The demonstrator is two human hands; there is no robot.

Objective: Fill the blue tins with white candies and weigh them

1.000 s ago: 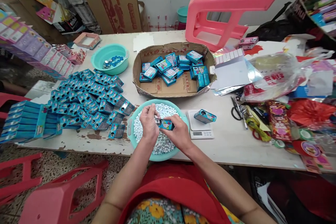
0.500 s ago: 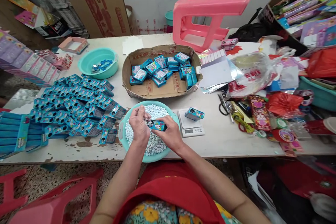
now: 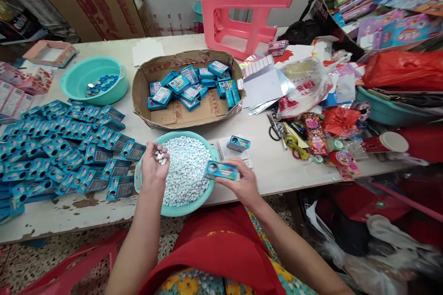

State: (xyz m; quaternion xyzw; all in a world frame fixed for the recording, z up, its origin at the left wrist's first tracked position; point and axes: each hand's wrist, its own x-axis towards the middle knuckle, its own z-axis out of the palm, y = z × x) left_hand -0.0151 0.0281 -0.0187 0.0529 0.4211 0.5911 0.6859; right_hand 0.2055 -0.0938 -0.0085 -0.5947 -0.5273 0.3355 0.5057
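My left hand (image 3: 155, 166) is cupped, palm up, around several small white candies (image 3: 161, 156), over the left side of a turquoise bowl. Between the fingers and thumb of my right hand (image 3: 244, 183) is a small blue candy box (image 3: 223, 171) with a round hole at one end, held over the bowl's right rim. Pale white and bluish candies (image 3: 187, 170) fill the turquoise bowl (image 3: 180, 212). Just beyond my right hand, another blue box (image 3: 238, 143) rests on a white scale (image 3: 224, 147), partly hidden.
Many blue boxes with holes (image 3: 79, 143) cover the left of the table. Behind the bowl stands a cardboard tray (image 3: 145, 117) of closed blue boxes. A second turquoise bowl (image 3: 69, 78) holds small blue discs. Scissors (image 3: 275, 129), bags and a pink stool (image 3: 238, 9) lie farther right.
My hands have moved apart: the left, with candies, went left, and the right carried the blue box right, away from the left fingers. The whole view has swung to the right.
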